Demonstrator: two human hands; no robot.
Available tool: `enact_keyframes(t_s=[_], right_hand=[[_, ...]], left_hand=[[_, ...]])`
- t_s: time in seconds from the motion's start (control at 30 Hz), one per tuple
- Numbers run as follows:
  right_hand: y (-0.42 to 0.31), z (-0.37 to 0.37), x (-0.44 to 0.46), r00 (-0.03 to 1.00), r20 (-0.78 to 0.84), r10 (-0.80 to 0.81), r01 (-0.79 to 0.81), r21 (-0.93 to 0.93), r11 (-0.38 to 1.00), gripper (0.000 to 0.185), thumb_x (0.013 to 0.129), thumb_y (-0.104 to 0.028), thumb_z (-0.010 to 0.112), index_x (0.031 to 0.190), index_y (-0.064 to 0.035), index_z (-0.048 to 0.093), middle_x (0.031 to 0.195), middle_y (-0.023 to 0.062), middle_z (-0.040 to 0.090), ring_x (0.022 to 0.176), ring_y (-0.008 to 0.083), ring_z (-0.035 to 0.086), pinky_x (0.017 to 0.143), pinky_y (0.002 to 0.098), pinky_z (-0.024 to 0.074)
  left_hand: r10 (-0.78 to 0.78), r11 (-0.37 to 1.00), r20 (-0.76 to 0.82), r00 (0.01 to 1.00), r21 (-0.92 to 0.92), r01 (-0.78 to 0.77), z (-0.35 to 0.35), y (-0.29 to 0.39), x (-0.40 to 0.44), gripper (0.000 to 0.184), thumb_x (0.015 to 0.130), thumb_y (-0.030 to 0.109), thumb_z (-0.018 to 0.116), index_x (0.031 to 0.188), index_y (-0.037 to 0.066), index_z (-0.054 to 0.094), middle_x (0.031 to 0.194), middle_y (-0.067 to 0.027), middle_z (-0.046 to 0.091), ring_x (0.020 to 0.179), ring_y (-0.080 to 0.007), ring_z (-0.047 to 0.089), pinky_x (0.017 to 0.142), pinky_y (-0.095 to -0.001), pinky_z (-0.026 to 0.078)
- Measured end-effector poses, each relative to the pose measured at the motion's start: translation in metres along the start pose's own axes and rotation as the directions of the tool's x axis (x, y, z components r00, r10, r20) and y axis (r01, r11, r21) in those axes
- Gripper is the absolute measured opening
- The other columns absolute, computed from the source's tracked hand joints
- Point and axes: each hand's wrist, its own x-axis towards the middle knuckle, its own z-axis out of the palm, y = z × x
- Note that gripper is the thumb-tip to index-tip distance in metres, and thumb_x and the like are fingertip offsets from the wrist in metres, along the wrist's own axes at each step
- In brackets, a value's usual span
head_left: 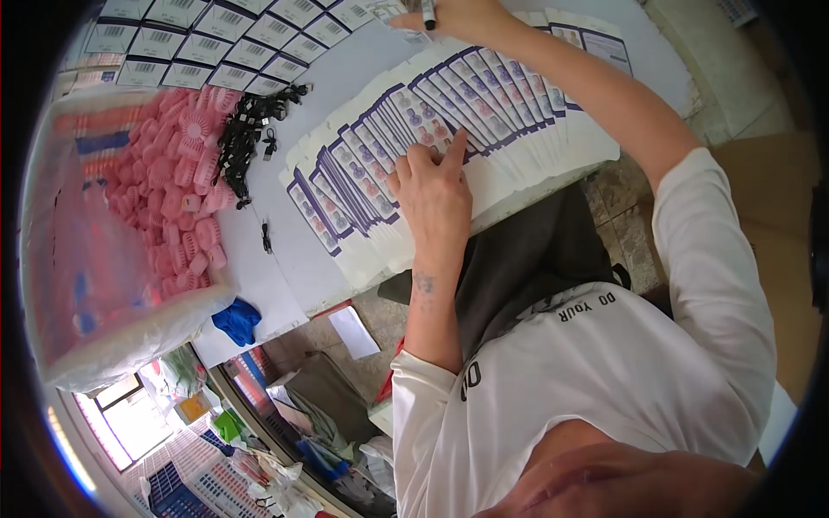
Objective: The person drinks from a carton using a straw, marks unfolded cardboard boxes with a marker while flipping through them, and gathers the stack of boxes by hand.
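Note:
A long fanned row of flat printed cartons (371,177), white and purple with small product pictures, lies along the table. My left hand (434,186) rests on the row's near edge, index finger stretched out over the cartons and the other fingers partly bent. It grips nothing that I can see. At the top edge, my right hand (466,19) is closed around a black-and-white marker pen (428,13). Its fingertips are beside a whitish, partly cut-off item near the stacked boxes, and I cannot tell whether they touch it.
Barcoded boxes (199,43) stand in rows at the upper left. Beneath them, pink handheld fans (177,173) spill from a clear plastic bag (78,285). Beside these lie black cables (246,129) and a blue cloth (237,322). The table edge (535,194) runs close to my lap.

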Motion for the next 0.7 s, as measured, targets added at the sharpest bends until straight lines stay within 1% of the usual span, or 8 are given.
enact_keyframes(t_s=[0.13,0.23,0.33,0.43,0.5,0.57,0.67,0.7], right_hand=[[0.044,0.023,0.014,0.987,-0.145,-0.068,0.052,-0.111,0.992,0.072,0.068,-0.024,0.087,0.124,-0.0031,0.047,0.102,0.0170,0.063,0.094,0.0287,0.062,0.082,0.0367,0.0504],[0.043,0.018,0.015,0.989,-0.097,0.114,-0.116,-0.014,0.993,0.074,0.068,-0.024,0.087,0.127,-0.0037,0.048,0.105,0.0179,0.063,0.096,0.0302,0.062,0.084,0.0370,0.0500],[0.046,0.019,0.011,0.983,-0.180,0.030,-0.060,-0.161,0.985,0.066,0.075,-0.024,0.082,0.128,-0.0051,0.048,0.106,0.0171,0.063,0.098,0.0291,0.062,0.085,0.0360,0.0491],[0.046,0.002,-0.007,0.965,-0.255,0.064,-0.044,0.083,0.996,0.054,0.087,-0.029,0.072,0.129,-0.0045,0.049,0.107,0.0150,0.064,0.102,0.0268,0.061,0.088,0.0357,0.0478],[0.007,-0.021,-0.036,0.959,-0.281,0.046,-0.042,0.021,0.999,0.048,0.097,-0.034,0.061,0.130,-0.0012,0.050,0.110,0.0129,0.064,0.107,0.0247,0.059,0.090,0.0351,0.0463],[-0.015,-0.030,-0.066,0.942,-0.073,0.326,-0.249,0.497,0.831,0.052,0.098,-0.039,0.058,0.129,0.0019,0.051,0.108,0.0112,0.064,0.105,0.0229,0.058,0.091,0.0354,0.0452],[-0.065,-0.021,-0.109,0.914,0.004,0.406,-0.385,0.330,0.862,0.032,0.090,-0.013,0.068,0.119,-0.0006,0.062,0.098,0.0032,0.061,0.097,0.0134,0.057,0.091,0.0281,0.0445],[-0.059,-0.010,-0.120,0.937,0.055,0.346,-0.335,0.425,0.841,0.026,0.093,-0.012,0.065,0.116,-0.0002,0.064,0.097,0.0028,0.062,0.096,0.0116,0.057,0.089,0.0265,0.0452]], left_hand=[[0.022,0.994,0.031,0.999,0.109,-0.025,-0.002,0.005,0.003,0.038,0.080,0.003,0.058,0.113,0.017,0.072,0.086,-0.0051,0.047,0.083,-0.0241,0.050,0.080,-0.0424,0.038],[0.047,0.990,0.040,0.998,0.130,-0.052,-0.002,0.009,0.005,0.039,0.081,0.003,0.055,0.116,0.014,0.070,0.090,-0.0063,0.049,0.085,-0.0249,0.050,0.081,-0.0434,0.037],[0.053,0.991,0.070,0.996,0.117,-0.061,-0.002,0.009,0.007,0.042,0.081,0.002,0.056,0.119,0.012,0.068,0.095,-0.0074,0.052,0.086,-0.0254,0.050,0.082,-0.0432,0.038],[0.037,0.999,0.058,0.998,0.027,-0.039,0.000,0.003,0.001,0.042,0.080,0.002,0.057,0.120,0.010,0.066,0.098,-0.0077,0.054,0.088,-0.0264,0.051,0.082,-0.0434,0.039],[-0.020,1.000,-0.051,0.999,0.023,0.021,-0.007,0.000,-0.007,0.039,0.081,0.002,0.062,0.118,0.011,0.067,0.095,-0.0077,0.055,0.086,-0.0267,0.052,0.081,-0.0414,0.041],[-0.078,0.997,-0.121,0.990,0.020,0.081,-0.010,-0.003,-0.011,0.038,0.081,0.002,0.065,0.117,0.011,0.068,0.095,-0.0077,0.056,0.085,-0.0270,0.051,0.081,-0.0406,0.042],[-0.133,0.989,-0.145,0.980,0.039,0.140,-0.008,-0.009,-0.018,0.037,0.081,0.003,0.067,0.117,0.012,0.068,0.097,-0.0079,0.056,0.086,-0.0274,0.051,0.082,-0.0410,0.042],[-0.129,0.989,-0.144,0.981,0.052,0.137,-0.006,-0.009,-0.018,0.038,0.081,0.004,0.067,0.117,0.012,0.068,0.097,-0.0078,0.056,0.087,-0.0274,0.051,0.082,-0.0411,0.042]])
